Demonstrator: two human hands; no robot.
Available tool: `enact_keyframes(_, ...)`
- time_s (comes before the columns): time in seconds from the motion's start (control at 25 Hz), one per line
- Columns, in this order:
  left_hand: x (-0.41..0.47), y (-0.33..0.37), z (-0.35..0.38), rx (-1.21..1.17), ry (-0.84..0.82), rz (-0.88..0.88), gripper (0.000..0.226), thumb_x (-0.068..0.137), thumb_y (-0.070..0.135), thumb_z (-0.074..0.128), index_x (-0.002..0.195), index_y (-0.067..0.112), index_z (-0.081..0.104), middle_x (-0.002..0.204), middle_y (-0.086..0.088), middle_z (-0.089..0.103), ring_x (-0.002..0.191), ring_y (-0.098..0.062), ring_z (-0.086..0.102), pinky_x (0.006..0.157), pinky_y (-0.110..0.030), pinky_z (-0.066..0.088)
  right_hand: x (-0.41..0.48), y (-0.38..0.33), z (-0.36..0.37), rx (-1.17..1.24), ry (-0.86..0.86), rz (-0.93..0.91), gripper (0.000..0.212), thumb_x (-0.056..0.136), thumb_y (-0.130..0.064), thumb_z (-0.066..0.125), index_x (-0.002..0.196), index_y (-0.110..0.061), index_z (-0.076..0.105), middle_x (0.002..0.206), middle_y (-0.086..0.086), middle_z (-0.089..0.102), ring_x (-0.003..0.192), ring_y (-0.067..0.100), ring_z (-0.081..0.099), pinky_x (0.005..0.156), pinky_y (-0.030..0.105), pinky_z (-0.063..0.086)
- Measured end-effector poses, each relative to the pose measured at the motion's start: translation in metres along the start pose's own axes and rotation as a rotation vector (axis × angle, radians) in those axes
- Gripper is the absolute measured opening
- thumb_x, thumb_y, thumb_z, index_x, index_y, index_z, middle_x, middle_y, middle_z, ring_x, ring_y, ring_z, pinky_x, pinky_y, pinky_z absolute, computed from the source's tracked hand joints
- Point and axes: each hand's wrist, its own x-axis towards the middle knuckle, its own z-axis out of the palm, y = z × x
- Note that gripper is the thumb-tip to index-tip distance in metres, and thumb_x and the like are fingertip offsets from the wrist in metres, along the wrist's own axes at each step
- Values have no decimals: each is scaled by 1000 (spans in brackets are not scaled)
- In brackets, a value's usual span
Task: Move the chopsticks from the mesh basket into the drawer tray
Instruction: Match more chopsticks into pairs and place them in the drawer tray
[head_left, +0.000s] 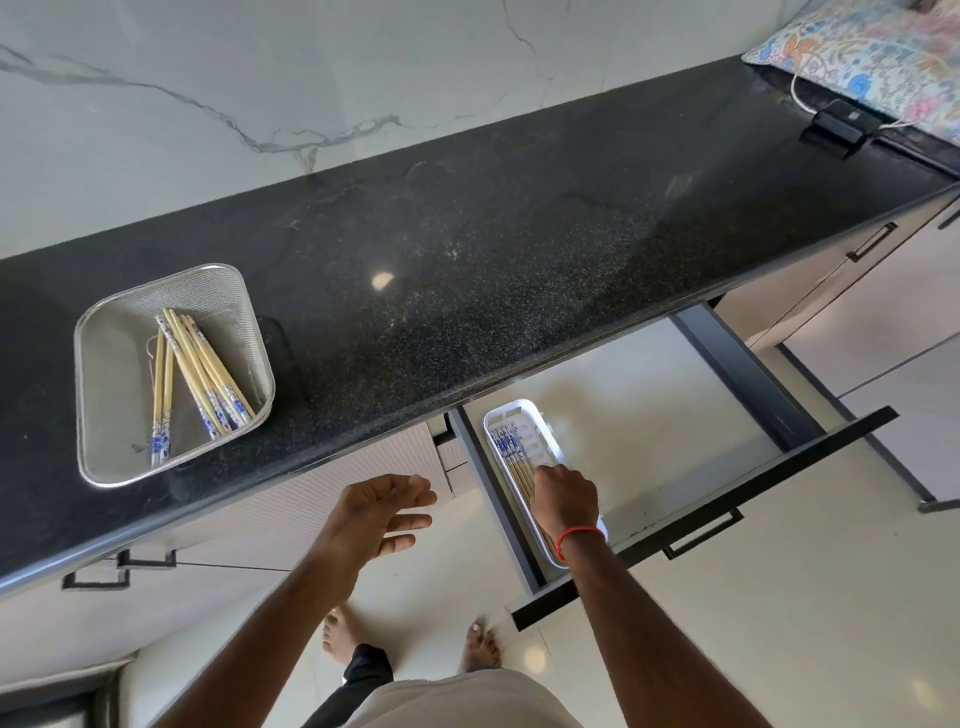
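Right hand (566, 499) is over the white tray (540, 421) in the open drawer (649, 415), fingers down on the tray chopsticks (511, 452); grip hidden, can't tell. These lie along the tray's length, blue ends far. Left hand (379, 512) hovers, fingers apart. Basket chopsticks (200, 364) lie in the mesh basket (114, 364) on the counter (467, 234), blue ends mostly near.

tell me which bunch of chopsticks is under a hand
The bunch in the white drawer tray, under the right hand. The other bunch lies untouched in the mesh basket.
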Motion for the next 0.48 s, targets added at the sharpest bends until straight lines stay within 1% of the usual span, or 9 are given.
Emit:
enact_keyframes(0.12,-3,6,-7,-23,15,16,26,98,33,60,107,13,73,109,-3,79,102,-28,74,93,-45,55,-4,-12,-11,58,26,5,21,92,-31,58,102,-15,66,99,8,74,90,30,71,75,34,55)
enact_keyframes(0.24,-9,14,-17,-36,20,39,24,99,33,59,109,15,72,111,-4,78,103,-26,74,97,-47,55,-8,-21,-24,92,14,38,28,89,-42,58,99,-17,66,100,5,74,94,30,69,77,34,54)
enact_keyframes(0.32,-12,19,-31,-72,47,67,23,99,33,60,109,15,71,112,-4,78,102,-25,74,96,-45,56,-11,-34,-37,122,58,23,29,88,-45,59,97,-19,67,99,5,74,95,30,69,75,32,53)
enact_keyframes(0.4,-13,26,-47,-100,85,93,27,98,36,60,108,13,72,111,-3,78,100,-23,75,92,-43,57,-15,-50,-54,237,121,-21,24,87,-44,63,94,-22,70,96,3,75,93,30,69,72,31,52)
enact_keyframes(0.48,-13,31,-66,-126,127,129,31,96,38,61,105,12,74,110,-2,78,99,-22,76,92,-43,58,-18,-74,-71,369,168,-86,20,85,-42,67,89,-23,72,89,0,76,88,28,70,70,32,54)
